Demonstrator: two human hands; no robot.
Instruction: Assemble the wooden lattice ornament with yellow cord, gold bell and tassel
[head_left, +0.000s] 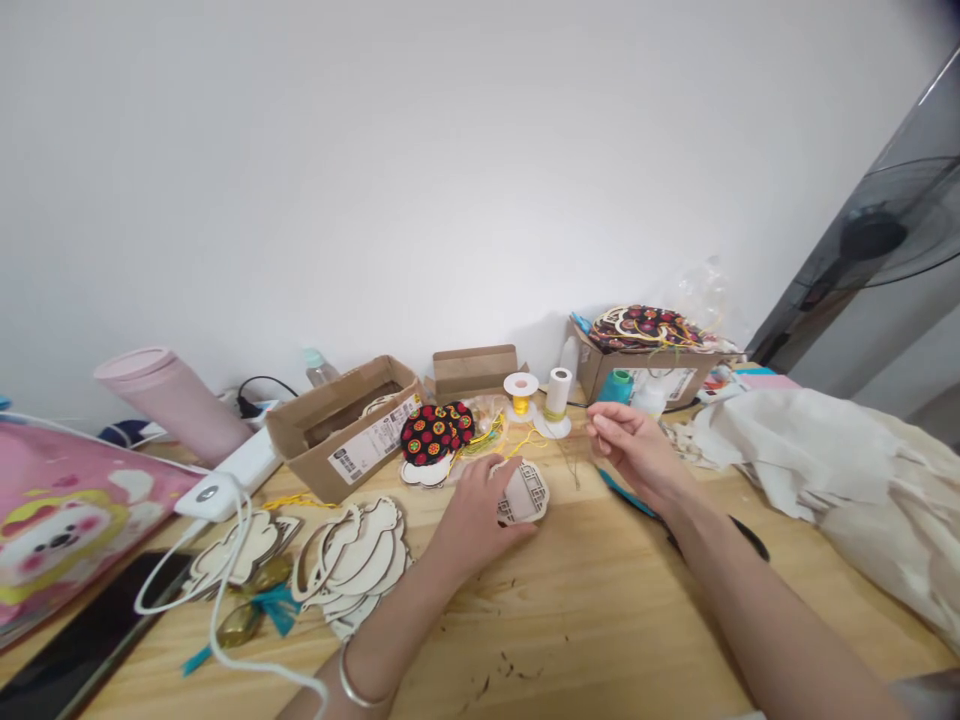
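My left hand curves its fingers and thumb around a small pale wooden lattice disc with scalloped edges, on the table. To its right, my right hand is raised with thumb and fingertips pinched together. Thin strands hang just left of those fingertips; whether the pinch holds them I cannot tell. Beyond the disc are a spool of yellow thread and a white spool. Dark patterned fabric pieces lie behind my left hand. Blue-handled scissors lie partly under my right forearm.
Wooden cutouts are piled at left, near a white cable and a phone. An open cardboard box stands behind them. Another box holds patterned pieces at back right. White cloth covers the right side.
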